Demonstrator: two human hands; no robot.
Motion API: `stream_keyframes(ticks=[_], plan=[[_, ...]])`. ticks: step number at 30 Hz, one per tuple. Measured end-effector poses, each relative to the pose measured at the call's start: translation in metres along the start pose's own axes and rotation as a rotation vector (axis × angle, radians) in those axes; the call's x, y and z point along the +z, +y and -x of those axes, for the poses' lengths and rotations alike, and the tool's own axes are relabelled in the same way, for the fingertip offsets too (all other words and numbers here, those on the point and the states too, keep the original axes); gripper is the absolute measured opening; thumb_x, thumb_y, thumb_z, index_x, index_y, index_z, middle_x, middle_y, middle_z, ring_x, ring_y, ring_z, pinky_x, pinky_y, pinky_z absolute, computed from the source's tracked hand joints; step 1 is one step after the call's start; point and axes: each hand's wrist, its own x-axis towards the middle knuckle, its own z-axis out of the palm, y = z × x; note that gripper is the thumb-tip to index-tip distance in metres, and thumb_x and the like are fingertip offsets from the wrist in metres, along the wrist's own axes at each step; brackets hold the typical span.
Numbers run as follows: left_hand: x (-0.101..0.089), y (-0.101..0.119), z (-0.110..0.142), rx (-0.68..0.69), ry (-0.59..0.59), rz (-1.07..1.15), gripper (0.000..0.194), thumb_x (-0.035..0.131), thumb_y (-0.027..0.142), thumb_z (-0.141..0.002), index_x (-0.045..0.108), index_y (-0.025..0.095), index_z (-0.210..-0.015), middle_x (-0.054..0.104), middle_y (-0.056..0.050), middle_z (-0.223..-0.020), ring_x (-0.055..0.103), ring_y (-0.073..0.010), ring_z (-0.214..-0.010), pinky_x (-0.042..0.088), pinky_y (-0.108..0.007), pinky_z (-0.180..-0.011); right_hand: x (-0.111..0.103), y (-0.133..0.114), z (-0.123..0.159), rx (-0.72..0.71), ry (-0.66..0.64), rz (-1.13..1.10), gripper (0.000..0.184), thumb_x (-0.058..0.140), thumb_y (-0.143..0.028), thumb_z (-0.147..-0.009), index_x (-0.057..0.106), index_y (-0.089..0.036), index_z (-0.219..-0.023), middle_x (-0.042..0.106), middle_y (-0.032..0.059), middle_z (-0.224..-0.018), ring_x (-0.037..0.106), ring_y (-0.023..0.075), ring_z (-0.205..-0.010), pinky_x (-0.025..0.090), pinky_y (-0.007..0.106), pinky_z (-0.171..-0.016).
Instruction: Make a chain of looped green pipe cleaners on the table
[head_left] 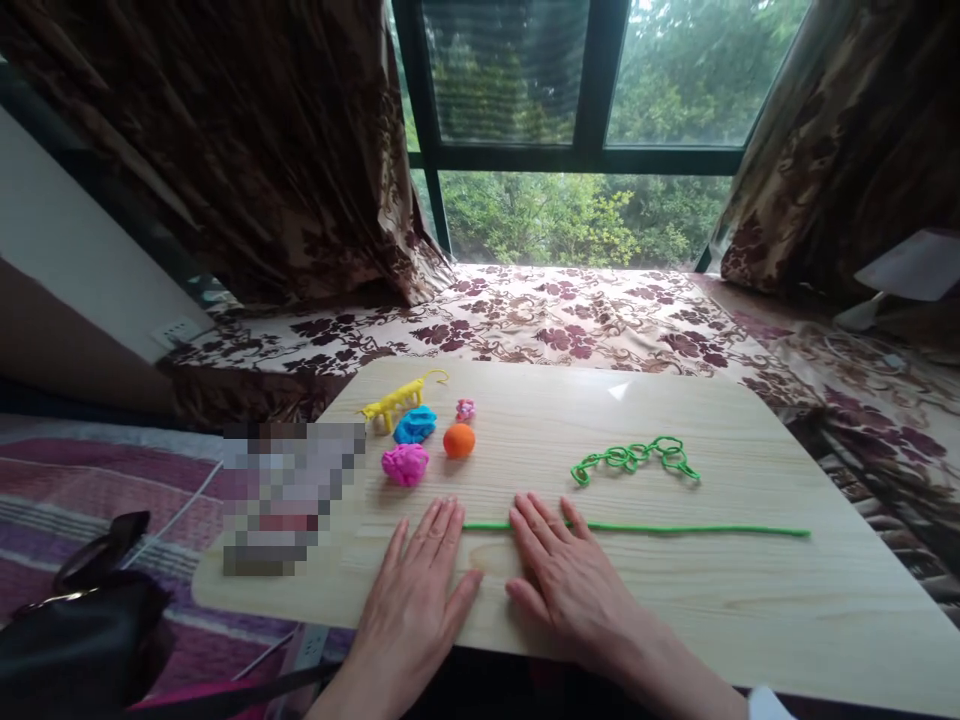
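A long thin green clay strand (pixel 697 529) lies across the wooden table, running out to the right. My left hand (pixel 420 565) rests flat over its left end, fingers stretched out. Flat on the strand further right is my right hand (pixel 555 560), its fingers also extended. A short stretch of green shows between the two hands; the parts under the fingers are hidden. Beyond my right hand lies a chain of green clay rings (pixel 634 457). Past my left hand sit a pink lump (pixel 405 464), a blue lump (pixel 415 425) and an orange ball (pixel 459 441).
A yellow four-legged clay figure (pixel 397 400) and a small pink piece (pixel 466 409) stand near the far left of the table (pixel 525 400). A blurred-out patch (pixel 289 500) covers the left edge. A black bag (pixel 90 610) lies at lower left. Behind is a flower-patterned window seat (pixel 570 320).
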Motion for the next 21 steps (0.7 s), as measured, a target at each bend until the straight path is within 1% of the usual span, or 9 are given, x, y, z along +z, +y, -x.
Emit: stream_keyframes(ticks=[2, 4, 6, 8, 10, 13, 15, 18, 21], plan=[[0.001, -0.002, 0.010, -0.012, -0.003, 0.005, 0.066, 0.038, 0.048, -0.084, 0.015, 0.018, -0.139, 0.024, -0.007, -0.144, 0.022, -0.0233, -0.132, 0.018, -0.045, -0.107, 0.004, -0.003, 0.008, -0.019, -0.019, -0.001, 0.062, 0.034, -0.046, -0.088, 0.016, -0.016, -0.140, 0.014, 0.0072, -0.145, 0.010, 0.0203, -0.133, 0.009, 0.045, -0.108], [-0.001, -0.005, 0.011, -0.020, -0.001, 0.025, 0.068, 0.038, 0.049, -0.084, 0.014, 0.018, -0.139, 0.023, -0.007, -0.145, 0.021, -0.0237, -0.132, 0.016, -0.045, -0.107, 0.004, -0.004, 0.013, -0.019, -0.027, 0.003, 0.063, 0.034, -0.046, -0.088, 0.013, -0.017, -0.140, 0.012, 0.0067, -0.146, 0.008, 0.0202, -0.134, 0.007, 0.045, -0.108], [-0.004, -0.012, 0.006, -0.003, -0.016, 0.063, 0.067, 0.038, 0.048, -0.084, 0.015, 0.019, -0.139, 0.023, -0.007, -0.145, 0.021, -0.0235, -0.132, 0.016, -0.046, -0.107, 0.003, -0.002, 0.009, 0.003, -0.030, 0.008, 0.062, 0.032, -0.048, -0.089, 0.016, -0.017, -0.140, 0.013, 0.0074, -0.145, 0.009, 0.0213, -0.133, 0.006, 0.046, -0.108], [-0.007, -0.022, 0.002, 0.007, -0.024, 0.112, 0.064, 0.038, 0.044, -0.085, 0.016, 0.019, -0.139, 0.026, -0.008, -0.144, 0.022, -0.0226, -0.131, 0.018, -0.045, -0.106, 0.001, 0.001, 0.001, 0.017, -0.037, 0.010, 0.058, 0.029, -0.047, -0.090, 0.020, -0.018, -0.139, 0.015, 0.0069, -0.145, 0.011, 0.0216, -0.133, 0.005, 0.047, -0.107], [-0.010, -0.033, 0.002, -0.040, 0.012, 0.157, 0.057, 0.040, 0.038, -0.086, 0.024, 0.018, -0.136, 0.034, -0.008, -0.140, 0.028, -0.0219, -0.128, 0.022, -0.044, -0.105, 0.000, 0.005, -0.006, 0.012, -0.045, 0.009, 0.056, 0.027, -0.047, -0.090, 0.022, -0.020, -0.139, 0.016, 0.0055, -0.145, 0.011, 0.0214, -0.133, 0.005, 0.047, -0.107], [-0.014, -0.046, 0.009, -0.156, 0.107, 0.215, 0.039, 0.046, 0.032, -0.084, 0.046, 0.020, -0.120, 0.051, -0.008, -0.122, 0.043, -0.0212, -0.115, 0.030, -0.042, -0.100, 0.001, 0.007, -0.008, 0.012, -0.045, 0.010, 0.056, 0.027, -0.048, -0.090, 0.022, -0.020, -0.139, 0.015, 0.0046, -0.145, 0.011, 0.0212, -0.133, 0.007, 0.047, -0.107], [-0.017, -0.049, 0.013, -0.187, 0.141, 0.252, 0.027, 0.049, 0.030, -0.082, 0.056, 0.021, -0.106, 0.056, -0.006, -0.108, 0.050, -0.0200, -0.103, 0.035, -0.040, -0.095, 0.002, 0.007, -0.008, 0.015, -0.043, 0.013, 0.056, 0.027, -0.048, -0.090, 0.022, -0.020, -0.139, 0.015, 0.0046, -0.145, 0.011, 0.0214, -0.133, 0.007, 0.047, -0.107], [-0.020, -0.049, 0.009, -0.175, 0.169, 0.287, 0.014, 0.050, 0.026, -0.081, 0.061, 0.023, -0.089, 0.058, -0.003, -0.092, 0.052, -0.0181, -0.091, 0.038, -0.039, -0.090, 0.003, 0.006, -0.007, 0.016, -0.041, 0.016, 0.056, 0.027, -0.047, -0.090, 0.022, -0.020, -0.139, 0.015, 0.0047, -0.145, 0.011, 0.0216, -0.133, 0.007, 0.047, -0.107], [-0.020, -0.052, 0.001, -0.174, 0.214, 0.260, 0.012, 0.049, 0.023, -0.081, 0.061, 0.022, -0.081, 0.058, -0.002, -0.085, 0.053, -0.0179, -0.085, 0.038, -0.040, -0.088, 0.003, 0.005, -0.007, 0.021, -0.039, 0.019, 0.056, 0.026, -0.047, -0.090, 0.021, -0.020, -0.139, 0.015, 0.0044, -0.145, 0.011, 0.0212, -0.133, 0.007, 0.047, -0.107]])
